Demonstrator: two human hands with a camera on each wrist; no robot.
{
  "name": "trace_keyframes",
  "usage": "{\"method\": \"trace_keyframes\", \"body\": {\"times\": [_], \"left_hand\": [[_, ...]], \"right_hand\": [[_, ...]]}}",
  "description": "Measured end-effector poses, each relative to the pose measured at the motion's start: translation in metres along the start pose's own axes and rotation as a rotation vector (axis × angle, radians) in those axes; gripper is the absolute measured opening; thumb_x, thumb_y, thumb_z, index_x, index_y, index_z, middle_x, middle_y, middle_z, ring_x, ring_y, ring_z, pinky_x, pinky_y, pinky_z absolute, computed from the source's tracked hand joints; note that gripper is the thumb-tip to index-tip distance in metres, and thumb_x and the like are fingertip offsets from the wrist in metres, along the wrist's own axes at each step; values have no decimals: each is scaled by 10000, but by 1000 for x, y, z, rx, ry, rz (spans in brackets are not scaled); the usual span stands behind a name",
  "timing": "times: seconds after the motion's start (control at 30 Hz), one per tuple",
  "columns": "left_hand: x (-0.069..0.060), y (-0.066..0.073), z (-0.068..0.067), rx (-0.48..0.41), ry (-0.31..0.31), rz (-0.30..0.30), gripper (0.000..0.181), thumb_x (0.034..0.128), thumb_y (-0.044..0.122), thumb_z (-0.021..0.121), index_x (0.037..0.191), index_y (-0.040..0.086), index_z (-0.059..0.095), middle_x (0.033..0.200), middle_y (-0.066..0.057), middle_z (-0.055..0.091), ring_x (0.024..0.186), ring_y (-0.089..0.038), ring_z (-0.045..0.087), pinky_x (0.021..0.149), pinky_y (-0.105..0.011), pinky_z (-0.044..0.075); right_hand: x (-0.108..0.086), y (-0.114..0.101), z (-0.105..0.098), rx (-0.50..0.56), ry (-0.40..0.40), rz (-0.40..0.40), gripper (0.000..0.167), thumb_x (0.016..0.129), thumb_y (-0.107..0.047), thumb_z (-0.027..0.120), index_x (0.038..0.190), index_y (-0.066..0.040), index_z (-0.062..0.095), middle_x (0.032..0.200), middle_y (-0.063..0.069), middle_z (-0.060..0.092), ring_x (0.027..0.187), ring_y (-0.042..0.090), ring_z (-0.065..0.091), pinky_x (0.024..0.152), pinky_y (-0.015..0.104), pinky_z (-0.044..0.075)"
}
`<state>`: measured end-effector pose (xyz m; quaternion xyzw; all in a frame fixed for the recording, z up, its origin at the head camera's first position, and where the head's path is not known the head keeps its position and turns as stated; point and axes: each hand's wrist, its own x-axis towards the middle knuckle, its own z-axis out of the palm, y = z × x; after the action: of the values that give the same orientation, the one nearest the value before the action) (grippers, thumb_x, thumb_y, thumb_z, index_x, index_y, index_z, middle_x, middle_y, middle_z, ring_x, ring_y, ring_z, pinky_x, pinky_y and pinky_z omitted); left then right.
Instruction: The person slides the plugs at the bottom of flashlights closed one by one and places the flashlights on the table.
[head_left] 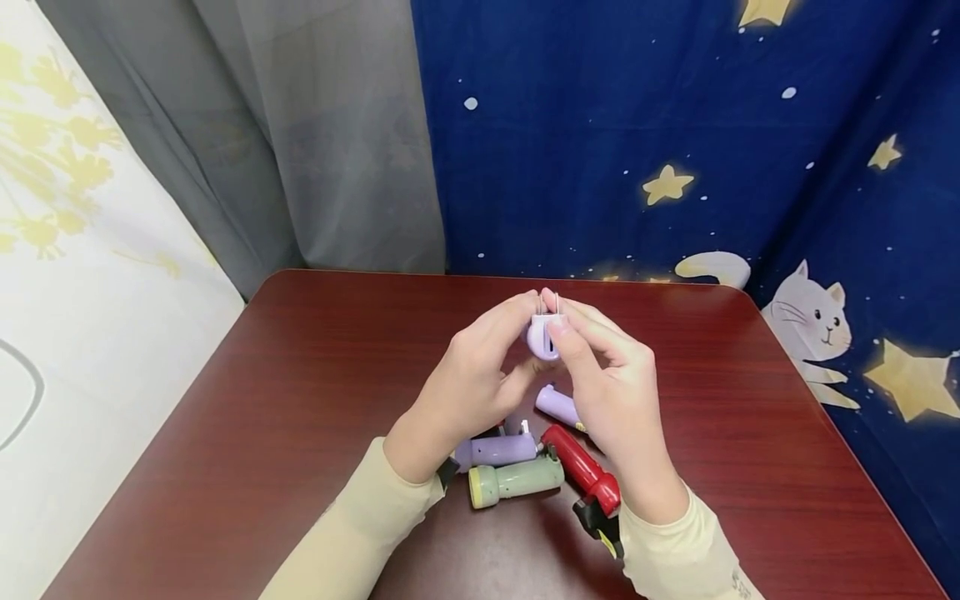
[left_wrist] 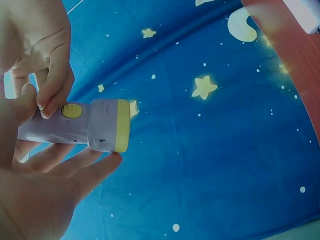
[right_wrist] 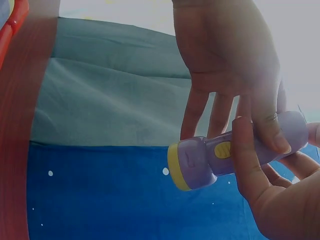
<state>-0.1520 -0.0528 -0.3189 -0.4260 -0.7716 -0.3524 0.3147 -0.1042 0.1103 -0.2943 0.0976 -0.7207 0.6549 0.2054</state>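
Note:
Both hands hold a light purple flashlight [head_left: 537, 342] up above the table, its tail end facing the head camera. Two thin metal wires stand up from that end. In the left wrist view the flashlight [left_wrist: 105, 125] shows a yellow front rim and a yellow oval switch. My left hand [head_left: 467, 375] supports it, fingers beneath and thumb on the body. My right hand [head_left: 622, 392] pinches it near the tail, its thumb against the end. The right wrist view shows the flashlight [right_wrist: 197, 162] between the right hand [right_wrist: 285, 200] and left hand [right_wrist: 230, 55].
On the dark red table [head_left: 300, 417] below the hands lie a green flashlight [head_left: 525, 481], a red flashlight [head_left: 581, 467], a purple flashlight [head_left: 498, 450] and another light purple one [head_left: 558, 406], partly hidden. Curtains [head_left: 562, 167] hang behind the table's far edge.

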Motion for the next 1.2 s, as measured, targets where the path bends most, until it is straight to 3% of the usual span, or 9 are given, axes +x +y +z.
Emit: {"method": "trace_keyframes", "body": {"times": [0.33,0.7,1.2], "left_hand": [[-2,0,-2,2,-27,-8,470,957,69,767,1388,-12,601,1381,-172,689,1309,-266,675,1194,-339,489],[-7,0,-3,24,-12,13,483,946,40,765,1398,-27,607,1407,-203,682,1359,-305,656,1198,-371,481],[-3,-5,-2,17,30,50,473,947,37,766,1388,-52,622,1418,-235,672,1381,-342,640,1220,-376,462]], "right_hand": [[-3,0,3,28,9,5,292,1010,-55,685,1286,-92,773,1329,67,764,1165,92,745,972,203,605],[-7,2,6,39,17,-25,301,1000,-30,681,1281,-84,775,1323,93,760,1162,109,746,957,219,614],[-4,-3,4,0,-24,-51,343,1011,-49,665,1337,-121,746,1372,86,733,1198,117,723,1001,186,587]]}}
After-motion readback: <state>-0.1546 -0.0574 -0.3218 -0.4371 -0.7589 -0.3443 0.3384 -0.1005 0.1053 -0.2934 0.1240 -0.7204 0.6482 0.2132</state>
